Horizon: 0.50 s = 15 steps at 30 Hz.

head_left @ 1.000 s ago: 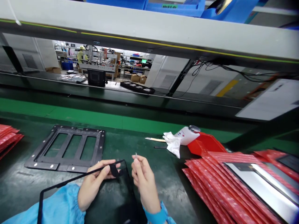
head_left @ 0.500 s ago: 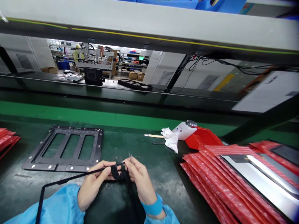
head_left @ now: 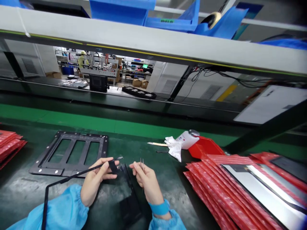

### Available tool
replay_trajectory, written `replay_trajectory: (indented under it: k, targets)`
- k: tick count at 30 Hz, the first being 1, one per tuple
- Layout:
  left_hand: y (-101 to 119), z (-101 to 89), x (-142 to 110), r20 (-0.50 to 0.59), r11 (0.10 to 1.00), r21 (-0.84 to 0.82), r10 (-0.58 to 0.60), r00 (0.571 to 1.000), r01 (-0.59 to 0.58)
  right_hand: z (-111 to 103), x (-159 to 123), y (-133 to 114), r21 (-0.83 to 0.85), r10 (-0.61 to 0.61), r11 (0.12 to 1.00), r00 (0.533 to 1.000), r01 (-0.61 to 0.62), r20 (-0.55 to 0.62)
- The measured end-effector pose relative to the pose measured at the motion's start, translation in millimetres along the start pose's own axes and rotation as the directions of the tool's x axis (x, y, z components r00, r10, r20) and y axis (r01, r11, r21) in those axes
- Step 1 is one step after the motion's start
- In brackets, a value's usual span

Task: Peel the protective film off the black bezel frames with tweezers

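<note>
My left hand is closed on a thin, bent black frame strip, pinched between thumb and fingers. The strip runs left over my blue sleeve and turns down toward the bottom edge. At the fingertips a short black tab and a bit of clear film show. My right hand grips tweezers, tips pointing up and away, apart from the strip. Below and between my hands hangs a blurred dark piece; I cannot tell how it joins the strip. A black fixture plate with three slots lies behind my left hand.
Red bubble-wrap sleeves are piled at right, with a flat silver panel on top; more red sleeves lie at far left. A white bottle, a tissue, a knife and a red bin stand behind.
My hands have moved apart; the right hand with the tweezers has come away from the strip to the right. Clear film now shows at the left fingertips. The view has tilted up slightly.
</note>
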<state>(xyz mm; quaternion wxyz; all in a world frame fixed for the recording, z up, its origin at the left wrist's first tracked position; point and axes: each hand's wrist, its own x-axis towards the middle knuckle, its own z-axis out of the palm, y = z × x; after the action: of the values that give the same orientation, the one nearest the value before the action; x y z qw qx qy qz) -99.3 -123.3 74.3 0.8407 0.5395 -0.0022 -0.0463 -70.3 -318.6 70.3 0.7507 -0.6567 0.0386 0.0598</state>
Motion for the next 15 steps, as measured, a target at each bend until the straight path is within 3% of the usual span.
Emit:
replay_trajectory:
  k: [6,15]
  targets:
    - [4.7,-5.8,1.0,-0.023,0.998,-0.038,0.051,0.998,-0.052,-12.1,-8.6,-6.0,-0.163,0.004,0.986,0.968,0.039,0.252]
    - [6.0,-12.7,5.5,-0.044,0.995,-0.038,0.095,0.994,-0.097,-35.6,-67.0,-1.0,-0.134,0.067,0.991,0.955,-0.029,0.288]
